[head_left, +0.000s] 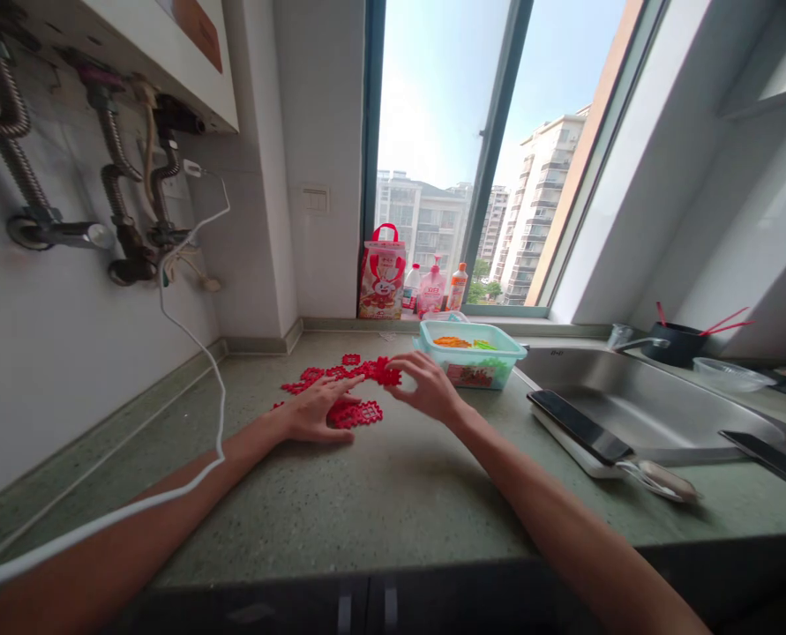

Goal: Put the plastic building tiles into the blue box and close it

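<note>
Several red plastic building pieces (369, 413) with toothed edges and square openings lie on the green speckled countertop (393, 503). My left hand (317, 410) rests palm down over part of this pile, its fingers stretched out and hiding some pieces. In my right hand (427, 384) a red toothed building piece (387, 371) is pinched between thumb and fingers, just off the left fingertips. Beyond the right hand stands a light teal plastic box (478, 355), holding orange and green pieces.
A sink (604, 397) is set into the counter at right, with a black phone (578, 425) on a white object before it. A white cable (213, 379) hangs across the left side. Bottles (432, 289) and a red-handled bag (383, 280) stand by the window.
</note>
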Tool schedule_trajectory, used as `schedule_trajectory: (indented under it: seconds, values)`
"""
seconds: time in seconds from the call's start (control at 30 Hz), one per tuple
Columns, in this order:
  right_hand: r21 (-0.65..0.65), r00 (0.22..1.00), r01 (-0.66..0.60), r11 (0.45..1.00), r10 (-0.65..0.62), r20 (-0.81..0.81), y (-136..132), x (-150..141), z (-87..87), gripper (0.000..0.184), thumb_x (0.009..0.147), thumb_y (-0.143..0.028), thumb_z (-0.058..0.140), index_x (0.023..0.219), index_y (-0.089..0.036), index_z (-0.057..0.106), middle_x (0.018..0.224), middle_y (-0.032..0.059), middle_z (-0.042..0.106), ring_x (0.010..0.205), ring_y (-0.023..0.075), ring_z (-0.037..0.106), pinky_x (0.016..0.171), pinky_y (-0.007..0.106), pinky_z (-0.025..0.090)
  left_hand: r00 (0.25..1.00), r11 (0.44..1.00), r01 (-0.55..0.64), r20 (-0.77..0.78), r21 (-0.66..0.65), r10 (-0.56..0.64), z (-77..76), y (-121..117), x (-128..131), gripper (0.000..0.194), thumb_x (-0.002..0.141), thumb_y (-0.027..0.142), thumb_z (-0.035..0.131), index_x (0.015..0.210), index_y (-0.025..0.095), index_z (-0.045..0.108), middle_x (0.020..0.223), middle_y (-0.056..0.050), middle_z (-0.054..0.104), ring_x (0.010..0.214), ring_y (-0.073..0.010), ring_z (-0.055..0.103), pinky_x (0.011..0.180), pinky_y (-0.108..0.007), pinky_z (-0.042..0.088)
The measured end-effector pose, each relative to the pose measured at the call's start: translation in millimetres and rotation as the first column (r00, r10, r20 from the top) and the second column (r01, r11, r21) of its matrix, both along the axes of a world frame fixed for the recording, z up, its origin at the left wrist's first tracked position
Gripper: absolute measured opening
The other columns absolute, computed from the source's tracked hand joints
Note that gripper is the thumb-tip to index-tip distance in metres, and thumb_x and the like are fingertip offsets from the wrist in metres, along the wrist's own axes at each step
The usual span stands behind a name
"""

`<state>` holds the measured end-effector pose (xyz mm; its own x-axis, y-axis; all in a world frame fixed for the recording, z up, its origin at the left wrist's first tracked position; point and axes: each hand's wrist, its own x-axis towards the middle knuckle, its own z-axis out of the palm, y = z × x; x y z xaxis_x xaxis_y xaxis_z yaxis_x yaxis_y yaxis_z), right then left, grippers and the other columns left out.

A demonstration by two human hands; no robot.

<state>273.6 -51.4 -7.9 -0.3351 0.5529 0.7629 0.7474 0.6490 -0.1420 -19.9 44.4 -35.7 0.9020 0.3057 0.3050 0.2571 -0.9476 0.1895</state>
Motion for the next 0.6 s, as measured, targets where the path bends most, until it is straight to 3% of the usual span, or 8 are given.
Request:
schedule_trajectory:
  seconds: [0.07,0.13,0.23,0.3,0.37,0.43,0.53,0.6]
  values:
    - [0.171,0.971,0.210,0.963,-0.185,-0.151,-1,25,14.4,0.028,0.095,-0.037,0.069,0.121,-0.026,0.069,0.126,0.0103,0.070,0.116,0.0268,0.063,0.107,0.044,0.048,1.000,1.000,0.008,-0.003,0.014,-0.008,0.4,0,0,0.109,0.080,0.060,0.077,0.166,0.024,0.021,0.152,-0.016,0.056,0.147,-0.0344,0.045,0.120,-0.049,0.032]
    - [0.249,0.883,0.433,0.866,-0.353,-0.310,-1,52,24.4,0.030,0.097,-0.041,0.066,0.121,-0.024,0.068,0.125,0.0113,0.070,0.118,0.0292,0.061,0.108,0.047,0.045,1.000,0.999,0.007,-0.002,0.038,-0.007,1.5,-1,0,0.101,0.081,0.060,0.077,0.163,0.025,0.030,0.155,-0.016,0.052,0.145,-0.0347,0.046,0.120,-0.049,0.032]
    - [0.228,0.727,0.659,0.717,-0.528,-0.440,-1,85,28.6,0.036,0.097,-0.048,0.064,0.122,-0.021,0.067,0.120,0.0125,0.072,0.115,0.0324,0.060,0.105,0.051,0.044,1.000,0.996,0.007,0.013,0.089,-0.008,5.1,-5,2,0.091,0.080,0.060,0.077,0.157,0.025,0.043,0.155,-0.014,0.052,0.142,-0.0345,0.049,0.121,-0.048,0.032]
    - [0.175,0.679,0.711,0.681,-0.601,-0.422,0,95,26.3,0.040,0.097,-0.051,0.063,0.123,-0.021,0.068,0.118,0.0131,0.072,0.114,0.0337,0.060,0.103,0.052,0.044,1.000,0.992,0.011,0.020,0.126,-0.013,9.7,-7,2,0.088,0.078,0.061,0.079,0.153,0.025,0.049,0.151,-0.014,0.057,0.140,-0.0344,0.051,0.120,-0.048,0.033]
    - [0.142,0.698,0.701,0.699,-0.631,-0.339,2,95,22.9,0.040,0.096,-0.053,0.063,0.122,-0.023,0.069,0.124,0.0135,0.071,0.118,0.0352,0.058,0.103,0.054,0.043,1.000,0.987,0.016,0.013,0.163,-0.018,16.0,-8,1,0.082,0.078,0.062,0.078,0.147,0.024,0.054,0.144,-0.013,0.063,0.136,-0.0340,0.054,0.118,-0.047,0.035]
    - [0.149,0.769,0.631,0.762,-0.586,-0.255,3,83,19.4,0.036,0.096,-0.050,0.064,0.120,-0.024,0.071,0.132,0.0130,0.068,0.125,0.0356,0.055,0.106,0.055,0.042,1.000,0.980,0.007,0.000,0.197,-0.007,22.9,-5,-3,0.071,0.081,0.063,0.075,0.139,0.023,0.061,0.134,-0.012,0.068,0.128,-0.0330,0.059,0.112,-0.046,0.040]
    - [0.135,0.931,0.359,0.924,-0.343,-0.129,0,46,11.0,0.025,0.099,-0.038,0.061,0.118,-0.026,0.073,0.132,0.0102,0.069,0.125,0.0299,0.057,0.110,0.049,0.044,0.999,0.970,-0.030,-0.008,0.241,0.033,30.4,5,-16,0.049,0.087,0.059,0.071,0.119,0.023,0.072,0.114,-0.011,0.074,0.111,-0.0303,0.065,0.100,-0.044,0.046]
    - [0.007,0.995,0.099,0.995,-0.099,-0.001,-1,16,0.7,0.025,0.100,-0.033,0.061,0.121,-0.027,0.072,0.128,0.0081,0.071,0.120,0.0255,0.063,0.110,0.044,0.047,0.999,0.967,-0.041,-0.006,0.252,0.044,32.1,14,-25,0.037,0.088,0.053,0.070,0.108,0.023,0.076,0.105,-0.010,0.075,0.101,-0.0279,0.067,0.095,-0.042,0.048]
